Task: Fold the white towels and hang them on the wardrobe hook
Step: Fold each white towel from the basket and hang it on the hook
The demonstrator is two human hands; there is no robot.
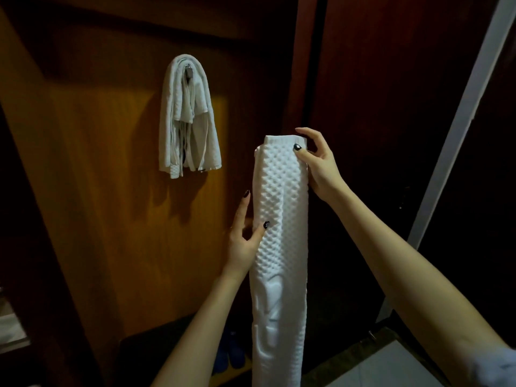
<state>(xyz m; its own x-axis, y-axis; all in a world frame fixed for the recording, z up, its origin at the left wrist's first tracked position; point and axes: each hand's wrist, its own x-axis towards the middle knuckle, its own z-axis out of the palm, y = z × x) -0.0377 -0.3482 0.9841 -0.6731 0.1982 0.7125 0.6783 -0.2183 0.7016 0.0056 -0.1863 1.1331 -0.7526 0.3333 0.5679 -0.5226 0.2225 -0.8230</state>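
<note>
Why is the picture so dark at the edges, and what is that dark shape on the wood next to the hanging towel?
Head view: light falls mostly on the middle of the wardrobe door, so the corners stay dark; the hanging towel casts a shadow down-left on the wood; the held towel glows brightest, almost washed out; the wide lens tilts the white frame.
</note>
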